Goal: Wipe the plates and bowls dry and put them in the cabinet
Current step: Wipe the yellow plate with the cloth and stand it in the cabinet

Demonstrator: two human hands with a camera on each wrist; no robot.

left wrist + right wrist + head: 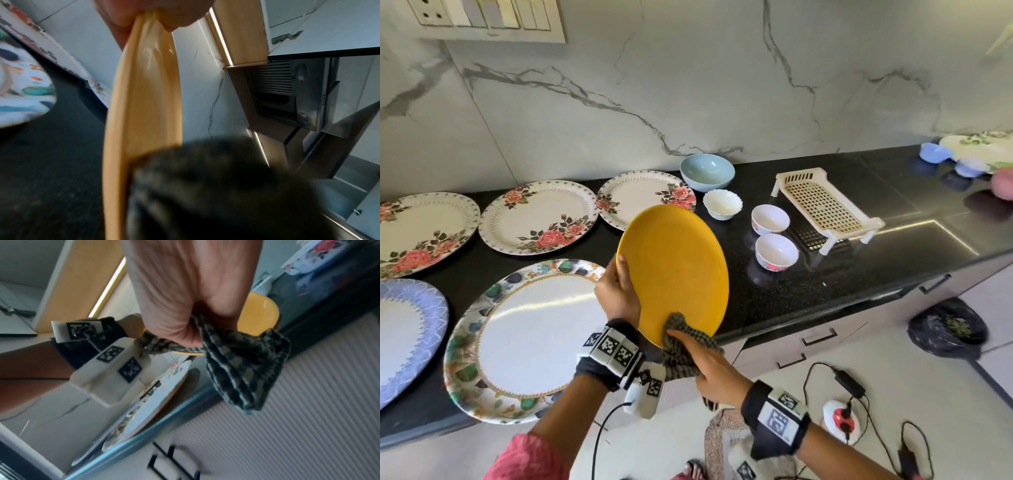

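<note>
A yellow plate point(674, 270) is held tilted above the black counter's point(808, 298) front edge. My left hand point(616, 291) grips its left rim, thumb on the face. My right hand point(709, 366) clutches a dark checked cloth point(681, 346) and presses it against the plate's lower rim. In the left wrist view the yellow plate point(141, 100) shows edge-on with the cloth point(216, 186) blurred below. In the right wrist view my right hand point(191, 293) bunches the cloth point(244, 369) in front of the yellow plate point(259, 316).
On the counter lie three rose-patterned plates point(541, 216), a leaf-patterned plate point(527, 339) and a blue-rimmed plate point(404, 332). A blue bowl point(707, 171), three small white bowls point(770, 219) and a cream rack point(825, 209) sit to the right. Drawers point(818, 337) run below; cables and a bin bag point(947, 327) are on the floor.
</note>
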